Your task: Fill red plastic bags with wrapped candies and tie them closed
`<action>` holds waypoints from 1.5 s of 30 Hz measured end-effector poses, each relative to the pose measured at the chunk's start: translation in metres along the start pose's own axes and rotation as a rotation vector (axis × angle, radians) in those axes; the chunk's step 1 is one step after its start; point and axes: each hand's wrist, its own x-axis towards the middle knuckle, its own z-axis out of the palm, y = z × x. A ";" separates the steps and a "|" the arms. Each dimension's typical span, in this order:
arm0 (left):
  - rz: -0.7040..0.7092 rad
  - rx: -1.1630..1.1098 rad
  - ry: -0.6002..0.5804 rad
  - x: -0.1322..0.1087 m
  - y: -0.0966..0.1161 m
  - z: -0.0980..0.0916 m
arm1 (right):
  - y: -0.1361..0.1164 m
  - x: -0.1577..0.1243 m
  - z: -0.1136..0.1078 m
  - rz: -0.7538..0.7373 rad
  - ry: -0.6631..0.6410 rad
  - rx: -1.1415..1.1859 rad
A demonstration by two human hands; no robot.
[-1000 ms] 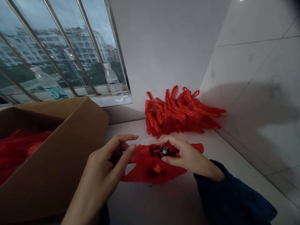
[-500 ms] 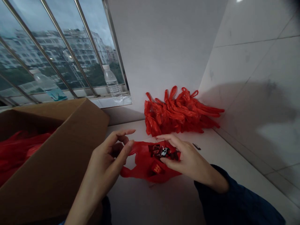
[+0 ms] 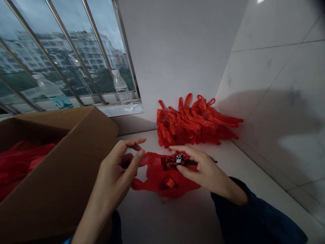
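A red plastic bag (image 3: pixel 154 176) lies on the white surface, its handles toward my left hand (image 3: pixel 119 169). That hand hovers by the handle end, thumb and fingers apart, with nothing visible between them. My right hand (image 3: pixel 200 166) curves around a few small wrapped candies on top of the bag. A black-wrapped candy (image 3: pixel 180 158) with white lettering shows between its thumb and fingers. Beside it is a dark red wrapped candy (image 3: pixel 167 163). A red packet with orange marks (image 3: pixel 170 183) sits lower on the bag. The right fingers partly hide the candies.
Several knotted red bags (image 3: pixel 193 122) lie heaped against the wall. On the left stands an open cardboard box (image 3: pixel 76 152) with red bags (image 3: pixel 25 159) inside. Two plastic bottles, one clear (image 3: pixel 122 89) and one blue-labelled (image 3: pixel 54 91), stand by the barred window. A small dark strip (image 3: pixel 213 159) lies beyond my right hand.
My right hand has shifted slightly right, and the black-wrapped candy has moved up and right with it. The bag's right edge is spread a little further. My left hand is almost unmoved.
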 end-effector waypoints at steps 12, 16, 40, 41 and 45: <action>-0.025 -0.013 -0.001 -0.001 0.005 0.000 | 0.002 0.002 0.000 0.015 -0.032 -0.022; -0.043 -0.022 0.022 -0.002 0.007 0.001 | 0.002 0.000 0.000 0.012 -0.042 -0.021; 0.003 -0.072 0.036 -0.003 0.009 0.004 | 0.011 -0.016 0.015 0.143 -0.367 -0.485; -0.001 -0.072 0.038 -0.004 0.009 0.004 | 0.014 -0.014 0.017 0.139 -0.321 -0.485; -0.016 -0.067 0.031 -0.004 0.009 0.003 | 0.018 -0.007 0.017 0.063 -0.189 -0.448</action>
